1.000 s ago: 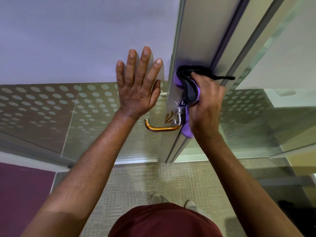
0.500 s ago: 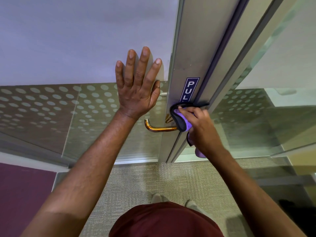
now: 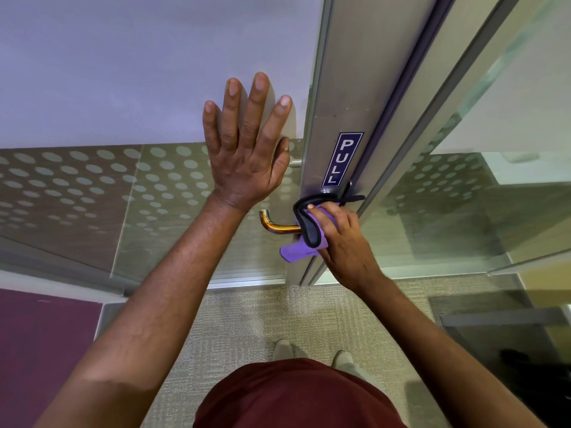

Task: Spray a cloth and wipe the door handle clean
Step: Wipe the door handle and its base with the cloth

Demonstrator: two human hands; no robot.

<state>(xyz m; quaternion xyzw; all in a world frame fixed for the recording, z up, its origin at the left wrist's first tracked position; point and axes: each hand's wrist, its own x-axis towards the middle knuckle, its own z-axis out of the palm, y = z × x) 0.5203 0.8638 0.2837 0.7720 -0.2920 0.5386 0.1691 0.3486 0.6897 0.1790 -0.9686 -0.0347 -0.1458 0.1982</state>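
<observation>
A brass lever door handle (image 3: 276, 225) sticks out to the left from the metal door stile (image 3: 332, 97), just below a blue PULL sign (image 3: 341, 159). My right hand (image 3: 346, 245) holds a purple cloth with black edging (image 3: 304, 242) bunched against the base of the handle, where the lever meets the stile. The cloth hides that end of the handle. My left hand (image 3: 247, 143) lies flat on the frosted glass panel left of the stile, fingers spread, holding nothing.
The glass door panel (image 3: 77, 186) has a dotted frosted band. A second glass panel (image 3: 482, 186) stands to the right of the frame. Beige carpet (image 3: 247, 329) lies underfoot, with a purple floor area (image 3: 40, 350) at the lower left. No spray bottle is in view.
My right hand with the cloth has slid down the stile from over the PULL sign to the base of the handle. My left hand has stayed flat on the glass.
</observation>
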